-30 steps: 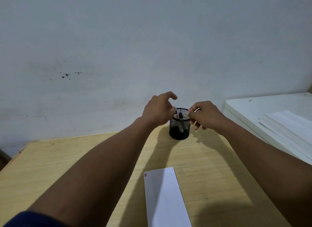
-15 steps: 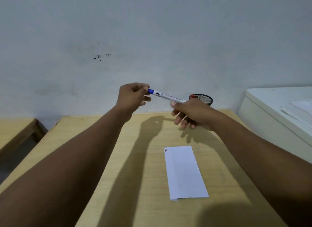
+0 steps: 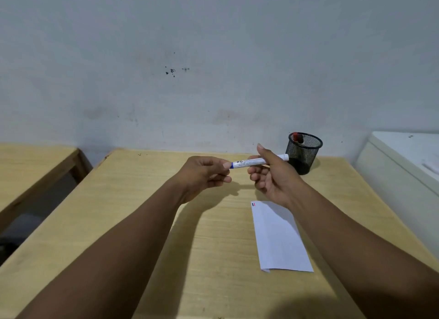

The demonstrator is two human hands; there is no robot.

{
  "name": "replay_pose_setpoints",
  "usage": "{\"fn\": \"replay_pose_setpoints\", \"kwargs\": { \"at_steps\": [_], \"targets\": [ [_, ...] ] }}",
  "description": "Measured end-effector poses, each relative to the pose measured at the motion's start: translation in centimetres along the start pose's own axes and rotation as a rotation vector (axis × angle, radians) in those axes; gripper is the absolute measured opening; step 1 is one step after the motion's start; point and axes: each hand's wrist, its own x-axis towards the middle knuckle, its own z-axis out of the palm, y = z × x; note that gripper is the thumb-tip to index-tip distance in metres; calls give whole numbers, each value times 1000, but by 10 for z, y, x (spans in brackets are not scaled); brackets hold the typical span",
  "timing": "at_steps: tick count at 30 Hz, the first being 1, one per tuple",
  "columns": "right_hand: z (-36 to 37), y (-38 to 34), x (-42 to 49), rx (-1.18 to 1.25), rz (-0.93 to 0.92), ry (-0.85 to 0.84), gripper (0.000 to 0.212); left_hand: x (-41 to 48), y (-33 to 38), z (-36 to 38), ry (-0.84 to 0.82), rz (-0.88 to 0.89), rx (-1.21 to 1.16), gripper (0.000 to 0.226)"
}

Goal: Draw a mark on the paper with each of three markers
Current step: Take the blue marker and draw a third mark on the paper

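Note:
I hold a white marker with a blue cap (image 3: pixel 249 163) level above the wooden table (image 3: pixel 147 223). My left hand (image 3: pixel 204 175) pinches the blue cap end. My right hand (image 3: pixel 273 176) grips the white barrel, whose end sticks out to the right. A folded white paper (image 3: pixel 279 238) lies on the table below my right hand, with small red and dark marks at its top left corner. Behind my right hand stands a black mesh cup (image 3: pixel 304 152) with a red-capped marker (image 3: pixel 296 136) in it.
A white cabinet or box (image 3: pixel 403 166) stands against the table's right side. A second wooden table (image 3: pixel 31 171) sits to the left across a gap. A grey wall with dark spots rises just behind the table.
Both hands left the mesh cup with the blue-capped marker and brought it toward me and lower over the table. The camera view has shifted, so the cup now shows on the right.

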Motion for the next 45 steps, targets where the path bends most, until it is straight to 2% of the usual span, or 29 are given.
{"fn": "replay_pose_setpoints", "kwargs": {
  "at_steps": [3, 6, 11, 15, 18, 23, 27, 31, 33, 35, 41, 45],
  "targets": [
    [-11, 2, -4, 1, 8, -111, 20, -1, -8, 2, -6, 3, -15, 10],
    [-24, -3, -10, -12, 0, -215, 22, -1, -10, 9, -45, 6, -9, 11],
    [-56, -27, -20, 68, -51, -248, 26, 1, -13, -11, 103, 11, -45, 13],
    [-68, -23, -17, -43, -124, -60, 14, -2, -22, -11, 48, 25, 462, 5],
    [-64, 0, -8, -127, -195, 91, 30, 1, -25, 14, -54, 62, 785, 13],
    [-55, 33, -12, -299, -245, 141, 18, 1, -32, 28, -118, 76, 976, 6],
    [-56, 47, -13, -331, -272, 161, 20, 1, -29, 32, -135, 29, 1015, 24],
    [-56, 50, -15, -346, -305, 183, 29, 1, -27, 42, -181, -39, 1093, 66],
    [-58, 51, -16, -346, -310, 203, 32, -1, -29, 48, -171, -49, 1196, 79],
    [-58, 53, -16, -357, -320, 209, 35, -2, -31, 51, -161, -49, 1267, 85],
    [-61, 53, -17, -393, -340, 169, 35, 1, -29, 53, -165, -91, 1264, 88],
    [-63, 57, -16, -484, -352, 171, 26, 1, -28, 53, -174, -105, 1251, 87]
  ]
}}
